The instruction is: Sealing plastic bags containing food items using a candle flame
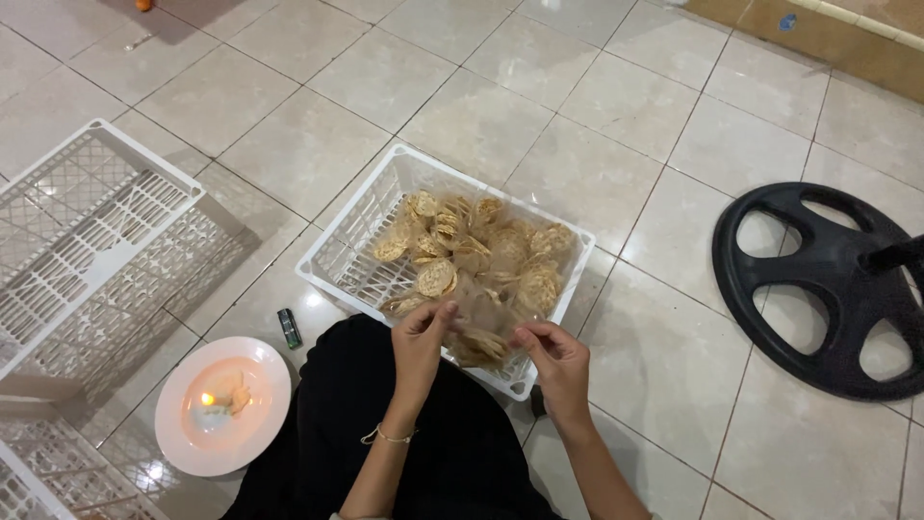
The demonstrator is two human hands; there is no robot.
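- The basket (pixel 339 252) on the floor holds crackers; its slotted bottom could let crumbs fall.
- My left fingers (pixel 435 318) and right fingers (pixel 531 337) pinch a clear bag (pixel 486 337) of crackers over the basket; it might tear.
- The flame (pixel 206 399) could melt plastic.

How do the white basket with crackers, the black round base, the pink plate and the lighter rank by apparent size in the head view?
1. White basket and black round base: look alike, and the base is cut off at the edge.
2. Pink plate.
3. Lighter.
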